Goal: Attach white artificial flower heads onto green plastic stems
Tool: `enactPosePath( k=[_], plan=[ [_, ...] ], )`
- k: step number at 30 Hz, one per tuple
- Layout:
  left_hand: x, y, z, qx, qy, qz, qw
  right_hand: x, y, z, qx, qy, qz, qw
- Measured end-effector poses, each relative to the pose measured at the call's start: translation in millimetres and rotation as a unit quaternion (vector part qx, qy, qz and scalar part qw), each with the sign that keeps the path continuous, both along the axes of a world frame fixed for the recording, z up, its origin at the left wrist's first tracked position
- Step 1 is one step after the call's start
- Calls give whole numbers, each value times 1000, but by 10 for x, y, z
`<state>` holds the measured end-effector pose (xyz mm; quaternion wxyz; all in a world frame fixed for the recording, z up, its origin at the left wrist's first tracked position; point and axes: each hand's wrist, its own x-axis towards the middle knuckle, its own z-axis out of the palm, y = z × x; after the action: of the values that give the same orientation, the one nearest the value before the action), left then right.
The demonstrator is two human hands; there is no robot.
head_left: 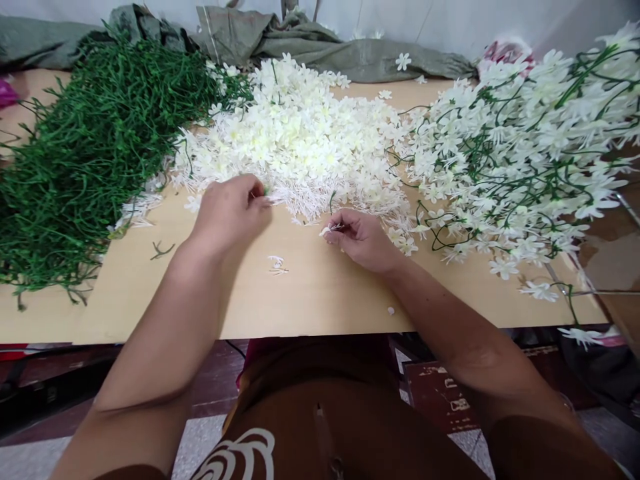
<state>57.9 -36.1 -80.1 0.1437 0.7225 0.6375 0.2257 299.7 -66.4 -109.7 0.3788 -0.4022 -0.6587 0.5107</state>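
Observation:
My left hand point(233, 212) rests on the wooden table point(310, 293) at the near edge of a heap of loose white flower heads point(300, 143), its fingers curled around something small and green that I cannot make out. My right hand point(361, 238) is pinched on a small white flower piece point(329, 229) just in front of the same heap. A couple of tiny white pieces point(277, 264) lie on the table between my hands.
A big pile of green plastic stems point(85, 153) covers the left of the table. Finished white flower sprays on green stems point(540, 140) fill the right. Grey-green sacks point(310, 43) lie along the back wall. The table's front edge runs just before my lap.

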Motion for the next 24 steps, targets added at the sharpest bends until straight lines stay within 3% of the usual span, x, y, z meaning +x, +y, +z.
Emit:
enactPosePath(
  k=[5,10,14,16,18,21,24],
  plan=[
    [-88,40,33,107,-36,29,993,75,57,32,-33,32,-26,999],
    [-134,91,108,212,-116,33,970,111,106,20,0,38,-44,998],
    [-89,82,167,241,-274,37,930,106,107,32,19,29,-55,998],
    [3,30,167,177,-369,3,912,90,90,64,24,40,-45,998],
    [135,-51,141,46,-411,-49,909,71,68,102,25,56,-33,998],
    [345,-180,72,-144,-388,-149,898,49,41,143,23,75,-24,997],
    [482,-252,11,-232,-375,-196,876,39,28,143,23,81,-26,996]
  ],
)
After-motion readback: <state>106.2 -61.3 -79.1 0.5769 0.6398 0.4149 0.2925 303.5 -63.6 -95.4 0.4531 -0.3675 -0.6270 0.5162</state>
